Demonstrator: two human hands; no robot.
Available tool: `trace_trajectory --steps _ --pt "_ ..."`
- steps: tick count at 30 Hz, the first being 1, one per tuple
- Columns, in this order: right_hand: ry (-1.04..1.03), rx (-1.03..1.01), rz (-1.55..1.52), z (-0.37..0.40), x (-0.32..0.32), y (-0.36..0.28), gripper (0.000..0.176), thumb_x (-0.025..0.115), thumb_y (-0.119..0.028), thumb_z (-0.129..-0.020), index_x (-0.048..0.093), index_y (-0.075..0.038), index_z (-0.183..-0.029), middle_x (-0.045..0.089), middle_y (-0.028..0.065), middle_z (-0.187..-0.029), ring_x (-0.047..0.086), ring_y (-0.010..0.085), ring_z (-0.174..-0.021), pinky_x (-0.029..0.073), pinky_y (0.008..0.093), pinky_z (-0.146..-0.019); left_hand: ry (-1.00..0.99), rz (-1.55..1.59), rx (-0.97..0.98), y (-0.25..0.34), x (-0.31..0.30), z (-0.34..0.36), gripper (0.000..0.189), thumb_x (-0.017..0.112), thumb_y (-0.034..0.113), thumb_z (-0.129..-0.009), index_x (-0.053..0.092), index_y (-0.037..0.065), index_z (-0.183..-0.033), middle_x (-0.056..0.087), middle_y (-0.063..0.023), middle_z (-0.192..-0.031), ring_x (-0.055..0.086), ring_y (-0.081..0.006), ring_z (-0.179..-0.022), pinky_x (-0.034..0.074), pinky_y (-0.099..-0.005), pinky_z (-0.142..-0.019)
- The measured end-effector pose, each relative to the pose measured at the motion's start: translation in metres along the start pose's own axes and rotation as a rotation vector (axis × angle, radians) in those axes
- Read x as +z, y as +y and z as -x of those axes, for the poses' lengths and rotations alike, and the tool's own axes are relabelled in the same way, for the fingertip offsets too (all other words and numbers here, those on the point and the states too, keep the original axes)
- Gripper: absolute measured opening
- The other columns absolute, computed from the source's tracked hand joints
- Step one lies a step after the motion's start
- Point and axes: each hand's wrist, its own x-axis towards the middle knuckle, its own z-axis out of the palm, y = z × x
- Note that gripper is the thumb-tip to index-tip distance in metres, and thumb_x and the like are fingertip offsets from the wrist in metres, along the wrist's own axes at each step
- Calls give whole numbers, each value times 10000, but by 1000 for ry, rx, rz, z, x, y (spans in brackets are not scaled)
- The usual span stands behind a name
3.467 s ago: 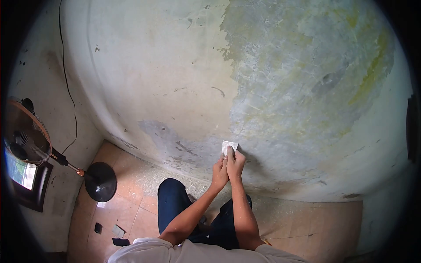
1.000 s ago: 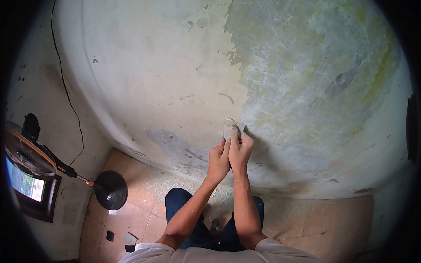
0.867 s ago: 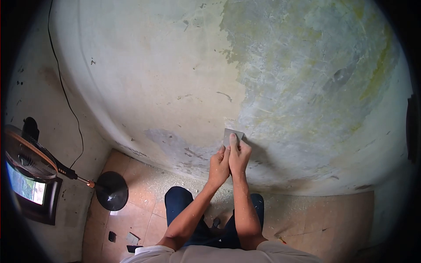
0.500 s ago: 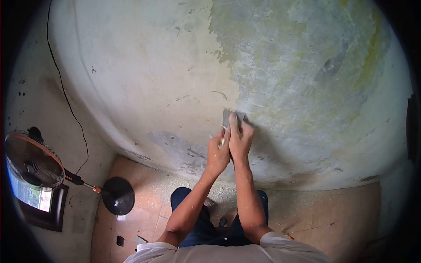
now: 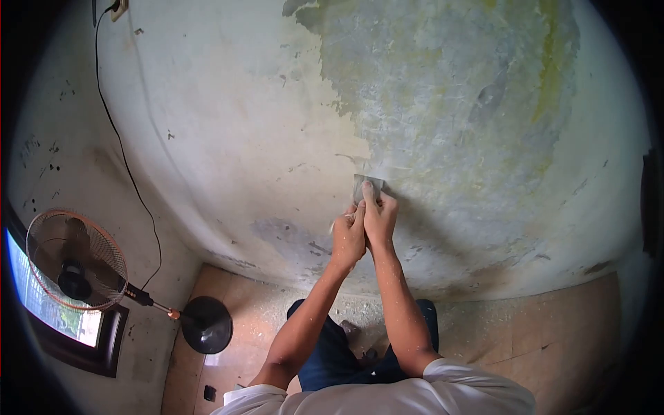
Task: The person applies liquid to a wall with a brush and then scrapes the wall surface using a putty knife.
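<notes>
A: Where is the scraper blade [image 5: 359, 188] sitting?

B: Near the middle of the frame, appearing to be touching the wall [image 5: 235, 117] with its upper edge, close to the ragged border where the pale coating [image 5: 277, 138] is giving way to the bare grey patch [image 5: 429, 90].

A: And how are the hands holding it?

B: The right hand [image 5: 380, 220] is closing on it, its thumb lying flat along the face. The left hand [image 5: 348, 236] is curling in tightly just beside it, gripping the lower left corner. Some fingers are hiding behind the blade, so I'm not seeing their exact places.

A: What are you worrying about?

B: Slipping, mostly. No handle is showing, and both hands are sitting very close to the wall, so a sudden skid could be scraping the knuckles. Tilting could also be making a corner dig in and gouge the plaster.

A: Anything around them?

B: Pale flakes [image 5: 277, 297] are littering the floor at lower centre, so a foot could be sliding on them. At left, the pedestal fan [image 5: 76, 259] is standing near enough that its airflow, if it's running, could be blowing dust about.
</notes>
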Motion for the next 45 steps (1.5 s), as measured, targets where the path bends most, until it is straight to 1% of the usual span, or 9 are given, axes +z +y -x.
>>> trace_trajectory --steps 9,14,20,26,30,32,38,42,45 --pt "16 -90 -52 -20 8 -17 506 667 -333 -1061 599 30 -716 517 -1 -597 447 87 -602 378 326 -547 -88 158 -198 45 0 -11 332 489 341 -1152 581 45 -1034 495 39 -586 350 -40 -378 256 -265 -334" --pt "-26 -108 -256 -63 30 -66 556 655 -379 -1054 619 51 -702 549 32 -571 484 114 -579 411 356 -548 -130 98 -86 104 -13 -49 384 520 312 -1139 678 -35 -1089 581 13 -673 490 -53 -554 402 -292 -491" --pt "53 -18 -56 -18 4 -13 510 697 -362 -1043 628 8 -699 564 -13 -623 482 76 -607 399 318 -554 -86 107 -217 48 -1 -10 358 517 344 -1139 645 10 -1115 546 35 -649 410 -34 -466 308 -262 -411" --pt "63 -20 -174 -24 2 -11 555 671 -383 -1049 606 34 -688 513 8 -576 467 83 -603 392 350 -548 -44 88 96 8 9 -28 346 516 328 -1144 631 11 -1067 519 40 -630 397 -41 -439 300 -269 -392" --pt "79 -17 -77 -22 -1 -6 535 689 -364 -1043 614 32 -690 540 -4 -586 473 86 -589 392 327 -545 -117 124 -208 59 5 -7 347 497 334 -1150 618 19 -1067 503 35 -601 354 -49 -372 258 -271 -339" --pt "6 -3 -208 -46 7 -10 491 694 -344 -1043 633 26 -727 580 10 -628 520 97 -598 432 322 -559 -93 5 -235 75 -2 -20 480 541 326 -1130 680 -101 -961 595 -34 -721 520 -75 -690 449 -305 -580" --pt "69 45 -269 -27 4 4 504 669 -312 -1055 614 26 -686 549 -4 -576 454 87 -561 379 329 -529 -129 33 -260 67 -1 -10 557 533 349 -1131 631 -46 -750 542 -30 -605 414 -96 -414 333 -313 -381" --pt "24 11 -321 -41 9 -16 493 675 -309 -1050 625 20 -686 554 2 -577 468 95 -567 390 335 -536 -104 76 -208 86 2 -14 526 538 345 -1129 624 -15 -756 528 -19 -598 388 -85 -404 318 -301 -368" --pt "72 66 -262 -22 2 6 505 670 -319 -1051 612 24 -685 549 1 -583 468 97 -578 391 337 -542 -174 132 -266 54 5 -5 388 506 377 -1144 609 10 -1071 475 38 -554 345 -51 -347 249 -259 -307"
